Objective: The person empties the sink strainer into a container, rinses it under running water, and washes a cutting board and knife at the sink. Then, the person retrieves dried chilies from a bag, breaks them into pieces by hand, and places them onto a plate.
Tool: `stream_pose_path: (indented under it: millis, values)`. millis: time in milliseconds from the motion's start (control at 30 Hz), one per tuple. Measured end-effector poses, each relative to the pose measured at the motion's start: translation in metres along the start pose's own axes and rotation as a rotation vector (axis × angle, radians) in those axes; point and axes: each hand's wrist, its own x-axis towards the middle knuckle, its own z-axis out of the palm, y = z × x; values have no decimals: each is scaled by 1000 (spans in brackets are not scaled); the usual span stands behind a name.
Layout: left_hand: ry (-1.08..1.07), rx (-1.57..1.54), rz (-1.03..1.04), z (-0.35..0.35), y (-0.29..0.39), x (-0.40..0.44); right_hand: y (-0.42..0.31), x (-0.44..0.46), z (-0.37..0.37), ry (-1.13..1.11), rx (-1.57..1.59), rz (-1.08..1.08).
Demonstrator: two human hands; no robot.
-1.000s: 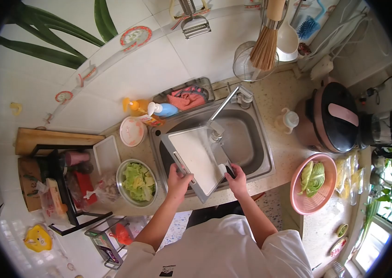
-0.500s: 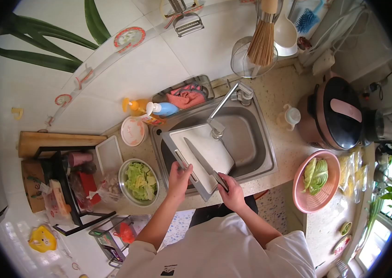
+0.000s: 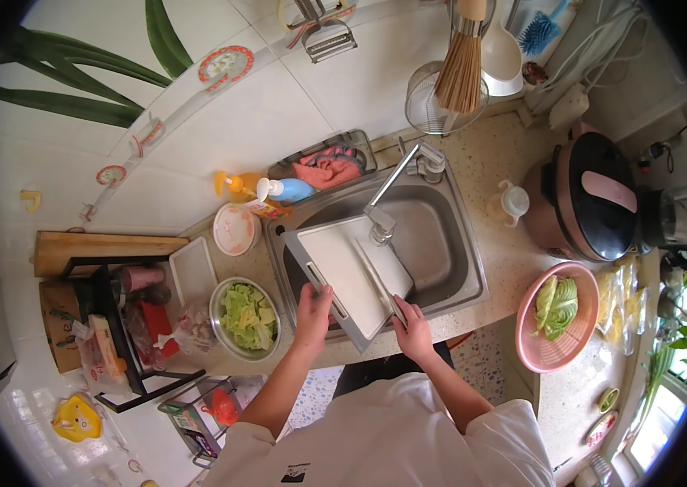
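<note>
"Where's the knife (image 3: 374, 273)?"
"Right hand (image 3: 414, 332) fingers wrap its handle; blade points to eleven o'clock over the cutting board (image 3: 339, 268)."
"And the left hand (image 3: 312, 318)?"
"Pinching the cutting board's eight-o'clock edge, above the sink (image 3: 434, 243)."

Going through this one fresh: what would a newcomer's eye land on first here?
Probably the large white cutting board at the centre, tilted over the sink, its grey edge held by the left hand while the right hand grips a knife whose blade crosses the board. Next come the pink basket with a leafy green head on the right, and the bowl of leaf pieces left of the sink.
</note>
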Motion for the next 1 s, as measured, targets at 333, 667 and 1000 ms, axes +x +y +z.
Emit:
stream_pose_path:
  millis: [333, 667, 1000]
  values:
    - [-23, -8, 28, 0, -1, 1, -48, -12, -18, -186, 121, -51]
    - [32, 22, 35, -6, -11, 1, -34, -13, -33, -162, 100, -74]
    - [45, 8, 21, -4, -8, -2, -25, -11, -35, -120, -33, -152]
